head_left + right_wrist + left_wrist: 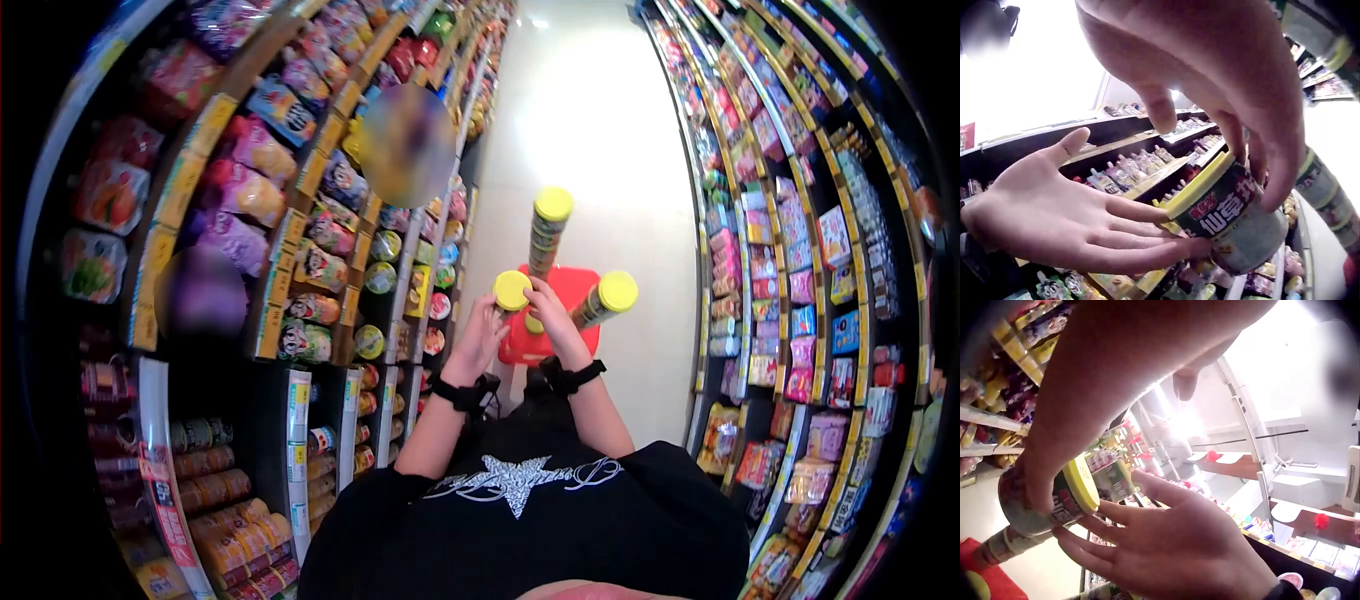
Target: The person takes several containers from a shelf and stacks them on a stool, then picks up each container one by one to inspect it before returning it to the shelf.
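A round tub with a yellow lid (512, 290) is between both hands in front of the body. In the left wrist view the tub (1035, 500) is tilted, and the straight fingers of the right hand (1172, 540) touch its lid side, thumb apart. The right wrist view shows my left hand (1079, 219) with fingers extended against the tub (1235, 225), its thumb raised away. My right hand (560, 325) rests its fingers on the tub's other side; my left hand (480, 340) is opposite. Both thumbs stay off the tub.
Beyond the hands, tall stacks of yellow-lidded tubs (548, 235) (605, 300) stand at a red container (590, 275) on the pale floor (650, 370). Shelves of packaged snacks line the aisle on the left (290, 250) and right (800, 260).
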The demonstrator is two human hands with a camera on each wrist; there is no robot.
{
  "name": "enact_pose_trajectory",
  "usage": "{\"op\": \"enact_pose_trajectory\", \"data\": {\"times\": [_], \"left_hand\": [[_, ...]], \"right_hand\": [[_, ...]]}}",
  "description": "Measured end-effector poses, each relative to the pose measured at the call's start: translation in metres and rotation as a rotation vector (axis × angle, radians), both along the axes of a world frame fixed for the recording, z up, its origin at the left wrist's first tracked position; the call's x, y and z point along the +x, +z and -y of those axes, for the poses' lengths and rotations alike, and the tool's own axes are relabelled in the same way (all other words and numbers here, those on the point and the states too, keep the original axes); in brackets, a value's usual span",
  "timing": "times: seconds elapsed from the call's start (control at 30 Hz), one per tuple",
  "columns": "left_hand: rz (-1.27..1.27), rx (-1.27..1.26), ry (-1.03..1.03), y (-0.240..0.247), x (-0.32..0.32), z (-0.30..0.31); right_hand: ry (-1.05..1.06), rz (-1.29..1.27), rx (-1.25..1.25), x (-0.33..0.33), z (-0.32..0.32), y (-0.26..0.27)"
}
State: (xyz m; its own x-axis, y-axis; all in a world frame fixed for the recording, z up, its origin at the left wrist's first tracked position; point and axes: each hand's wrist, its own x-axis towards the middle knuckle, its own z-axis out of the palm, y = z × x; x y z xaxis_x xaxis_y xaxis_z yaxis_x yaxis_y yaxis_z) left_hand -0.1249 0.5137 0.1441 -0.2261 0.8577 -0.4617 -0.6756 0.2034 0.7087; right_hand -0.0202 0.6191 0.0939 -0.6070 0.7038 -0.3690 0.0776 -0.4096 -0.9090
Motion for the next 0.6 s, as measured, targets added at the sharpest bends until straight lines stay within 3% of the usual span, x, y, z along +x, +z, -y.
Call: {"op": "enact_pose_trajectory", "data": {"times": [0.23,0.37,0.47,0.6], "left_hand": [[0.124,-0.226,0.039,-0.099,0.013,-0.026],[0.208,-0.244,-0.03,-0.136,0.016,-0.032],[0.217,-0.274,-0.056,-0.164,0.018,-0.035],[0.231,-0.354,-0.042,-0.182,0.022,-0.04]], "right_hand": [[0.075,0.069,-0.18,0.032,-0.012,-0.072],[0.07,0.143,-0.272,0.038,-0.013,-0.081],[0.064,0.198,-0.225,0.048,-0.01,-0.14],[0.077,0.247,-0.287,0.052,-0.01,-0.158]]}}
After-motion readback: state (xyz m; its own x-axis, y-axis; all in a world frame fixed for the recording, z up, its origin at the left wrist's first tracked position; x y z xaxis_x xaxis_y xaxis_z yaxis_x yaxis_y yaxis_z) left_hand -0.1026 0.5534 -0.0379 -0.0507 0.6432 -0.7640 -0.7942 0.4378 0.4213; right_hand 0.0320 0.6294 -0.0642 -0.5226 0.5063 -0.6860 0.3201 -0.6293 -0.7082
